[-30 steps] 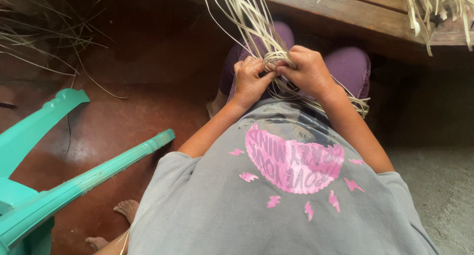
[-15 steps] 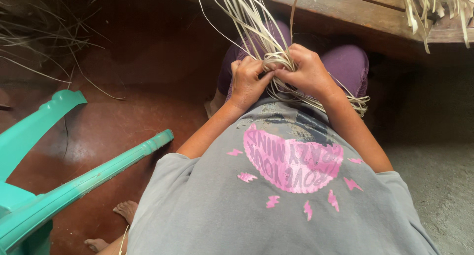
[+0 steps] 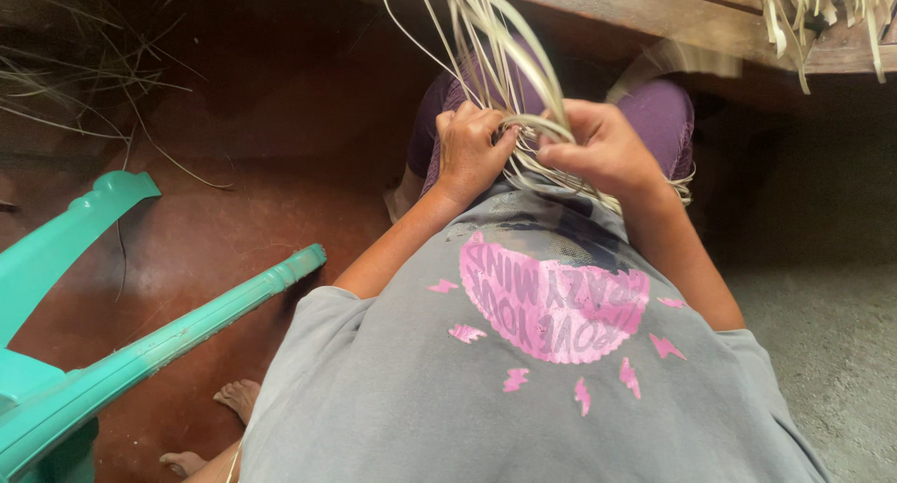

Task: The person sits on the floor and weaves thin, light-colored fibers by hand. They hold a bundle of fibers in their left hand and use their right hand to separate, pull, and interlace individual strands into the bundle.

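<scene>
I look down over my grey shirt with a pink print at both hands in my lap. My left hand is closed around a bundle of pale dried leaf strips that rise toward the top of the view. My right hand pinches and bends some of the same strips just beside it; the two hands almost touch. Loose strip ends hang under the right hand over my purple-clad knees. The woven part between the hands is mostly hidden by my fingers.
A turquoise plastic chair lies tipped at the left on the reddish floor. A wooden bench edge crosses the top, with more strips draped over it. Dry strands lie at the upper left. Bare feet show at the bottom.
My right hand has shifted slightly right and bent a strip over; the long strips above have swung, and one is blurred at the upper right.
</scene>
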